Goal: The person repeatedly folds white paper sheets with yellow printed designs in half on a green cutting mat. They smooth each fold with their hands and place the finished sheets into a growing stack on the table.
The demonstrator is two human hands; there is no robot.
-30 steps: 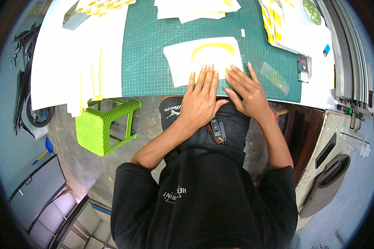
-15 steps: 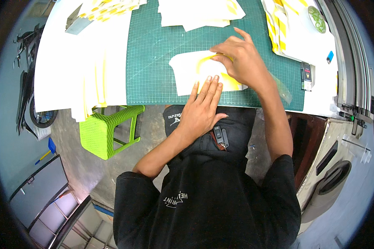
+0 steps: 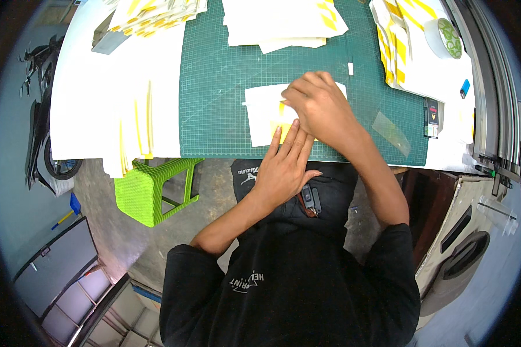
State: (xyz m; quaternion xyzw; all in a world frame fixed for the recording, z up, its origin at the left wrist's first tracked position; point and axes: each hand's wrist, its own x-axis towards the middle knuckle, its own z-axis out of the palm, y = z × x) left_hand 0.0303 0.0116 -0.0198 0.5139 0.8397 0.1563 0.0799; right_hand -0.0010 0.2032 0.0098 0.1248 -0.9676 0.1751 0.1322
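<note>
A white and yellow sheet of paper [image 3: 260,118] lies at the near edge of a green cutting mat [image 3: 214,110]. My left hand [image 3: 283,168] rests on its near part, fingers stretched out flat and the thumb apart. Just beyond it my right hand [image 3: 318,110] is bent over the paper, its fingers curled and pressed together at the sheet's middle. Whether a paper edge is caught in those fingers is hidden. The right hand covers much of the sheet's right half.
More white and yellow sheets [image 3: 283,23] lie at the mat's far side. Folded paper stacks [image 3: 150,17] stand far left, others [image 3: 391,46] far right beside a round green-topped container [image 3: 444,38]. A clear plastic strip [image 3: 391,134] lies right. A green stool [image 3: 136,196] stands below the table's left edge.
My right hand has shifted left over the paper and its raised fingers have curled in. Less yellow shows on the sheet. My left hand stays flat on it. The whole view has shifted slightly.
</note>
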